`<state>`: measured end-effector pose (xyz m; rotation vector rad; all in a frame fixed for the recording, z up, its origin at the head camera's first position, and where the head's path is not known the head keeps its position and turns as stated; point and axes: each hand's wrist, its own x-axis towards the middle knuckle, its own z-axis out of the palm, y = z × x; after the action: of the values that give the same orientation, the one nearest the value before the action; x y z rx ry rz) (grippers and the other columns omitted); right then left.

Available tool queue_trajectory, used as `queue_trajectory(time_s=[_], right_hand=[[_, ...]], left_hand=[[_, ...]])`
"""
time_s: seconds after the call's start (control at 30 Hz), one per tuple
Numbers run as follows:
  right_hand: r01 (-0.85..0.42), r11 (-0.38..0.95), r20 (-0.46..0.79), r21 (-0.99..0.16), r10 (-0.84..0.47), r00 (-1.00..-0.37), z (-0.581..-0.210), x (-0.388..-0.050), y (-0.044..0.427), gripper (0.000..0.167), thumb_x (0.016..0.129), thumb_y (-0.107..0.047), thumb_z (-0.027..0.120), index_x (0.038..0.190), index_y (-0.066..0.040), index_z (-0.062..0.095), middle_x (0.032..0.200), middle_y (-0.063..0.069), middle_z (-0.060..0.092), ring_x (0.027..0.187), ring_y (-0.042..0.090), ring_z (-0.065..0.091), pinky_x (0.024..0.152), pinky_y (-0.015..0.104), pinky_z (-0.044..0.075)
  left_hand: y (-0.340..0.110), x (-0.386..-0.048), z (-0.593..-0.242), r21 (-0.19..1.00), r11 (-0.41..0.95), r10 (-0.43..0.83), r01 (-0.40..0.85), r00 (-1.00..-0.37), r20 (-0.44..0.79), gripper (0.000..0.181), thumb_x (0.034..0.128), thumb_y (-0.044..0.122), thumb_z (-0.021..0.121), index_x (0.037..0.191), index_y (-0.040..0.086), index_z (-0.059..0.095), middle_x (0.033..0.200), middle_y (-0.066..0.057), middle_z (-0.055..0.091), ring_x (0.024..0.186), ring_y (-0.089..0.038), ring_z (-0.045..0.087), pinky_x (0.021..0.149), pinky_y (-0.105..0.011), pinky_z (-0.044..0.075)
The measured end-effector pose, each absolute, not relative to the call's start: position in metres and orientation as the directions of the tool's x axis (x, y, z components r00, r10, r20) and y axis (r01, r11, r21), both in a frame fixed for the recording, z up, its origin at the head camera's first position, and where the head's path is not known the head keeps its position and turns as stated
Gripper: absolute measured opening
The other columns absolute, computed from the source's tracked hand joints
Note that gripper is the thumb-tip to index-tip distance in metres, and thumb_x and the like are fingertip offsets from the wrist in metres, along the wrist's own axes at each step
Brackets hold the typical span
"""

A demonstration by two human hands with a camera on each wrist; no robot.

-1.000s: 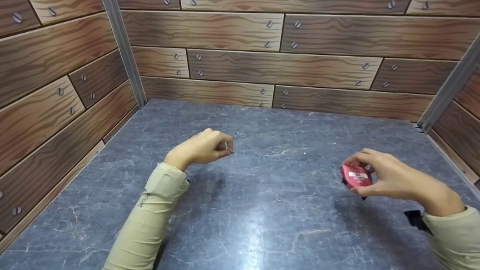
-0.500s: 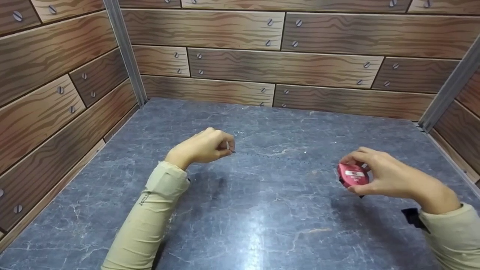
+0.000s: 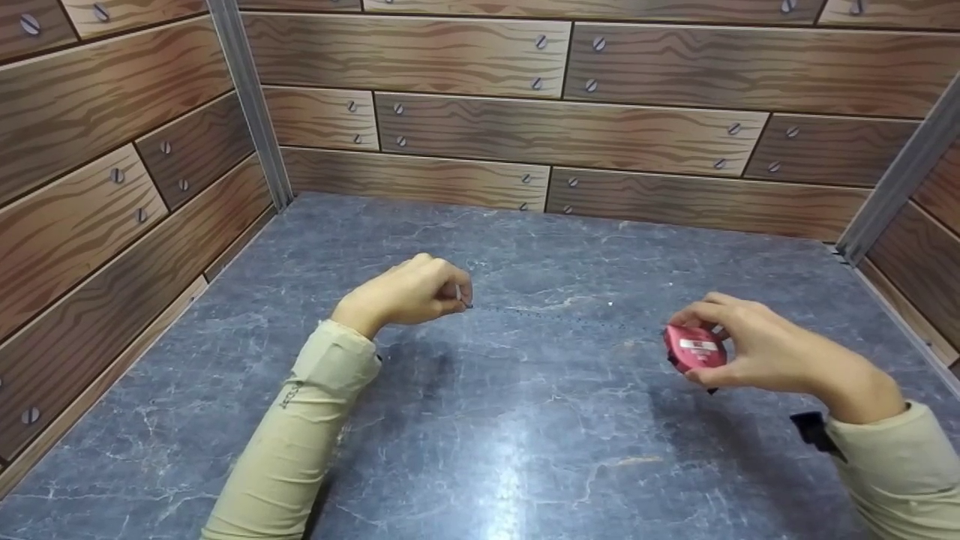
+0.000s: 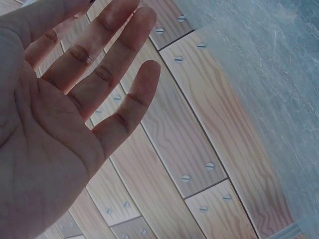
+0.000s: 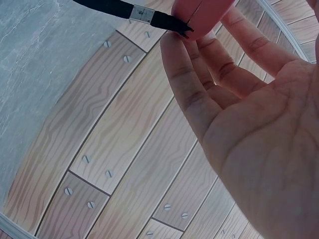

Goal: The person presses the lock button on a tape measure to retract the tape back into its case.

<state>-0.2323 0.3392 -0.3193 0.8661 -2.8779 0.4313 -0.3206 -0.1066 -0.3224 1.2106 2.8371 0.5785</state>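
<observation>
My L hand pinched the end of the thin tape; my R hand gripped the red tape measure above the counter; tape already out, spanning btwn them; rewinding & setting down prob. not yet done.

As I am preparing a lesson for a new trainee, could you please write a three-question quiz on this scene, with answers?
1. True or false: the right hand holds the red tape measure.
2. Fill in: in the right wrist view, the tape measure's strap is coloured ____.
3. In the head view, what runs from the left hand toward the tape measure?
A. A thick rope
B. A thin tape with faint dark marks
C. A wooden ruler

Key: 1 true; 2 black; 3 B.
</observation>
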Motion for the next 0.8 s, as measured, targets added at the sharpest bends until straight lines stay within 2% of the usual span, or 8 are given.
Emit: queue_trajectory(time_s=[0.17, 0.47, 0.8], right_hand=[[-0.562, 0.792, 0.186, -0.236, -0.531, -0.827, -0.32, -0.233, 0.337, 0.058, 0.075, -0.028, 0.096, 0.126, -0.015, 0.073, 0.114, -0.001, 0.068, 0.094, 0.011, 0.06, 0.076, 0.026, 0.053], [-0.574, 0.786, 0.2, -0.229, -0.539, -0.818, -0.321, -0.233, 0.335, 0.057, 0.073, -0.025, 0.095, 0.125, -0.016, 0.074, 0.113, -0.002, 0.068, 0.093, 0.01, 0.059, 0.076, 0.027, 0.052], [-0.582, 0.777, 0.179, -0.242, -0.554, -0.813, -0.32, -0.232, 0.331, 0.056, 0.076, -0.028, 0.095, 0.127, -0.016, 0.073, 0.113, -0.003, 0.068, 0.094, 0.008, 0.06, 0.078, 0.028, 0.054]], left_hand=[[-0.106, -0.32, -0.322, 0.329, 0.645, 0.692, 0.69, -0.71, 0.132, 0.005, 0.0992, 0.01, 0.073, 0.098, 0.012, 0.077, 0.074, 0.0, 0.068, 0.065, -0.008, 0.053, 0.066, -0.027, 0.048], [-0.104, -0.318, -0.326, 0.321, 0.664, 0.682, 0.675, -0.723, 0.109, 0.006, 0.103, 0.011, 0.068, 0.101, 0.011, 0.074, 0.076, -0.001, 0.068, 0.066, -0.009, 0.055, 0.067, -0.029, 0.05], [-0.096, -0.313, -0.323, 0.297, 0.636, 0.711, 0.712, -0.69, 0.134, 0.006, 0.1024, 0.01, 0.068, 0.101, 0.012, 0.074, 0.076, 0.001, 0.065, 0.067, -0.009, 0.052, 0.067, -0.029, 0.048]])
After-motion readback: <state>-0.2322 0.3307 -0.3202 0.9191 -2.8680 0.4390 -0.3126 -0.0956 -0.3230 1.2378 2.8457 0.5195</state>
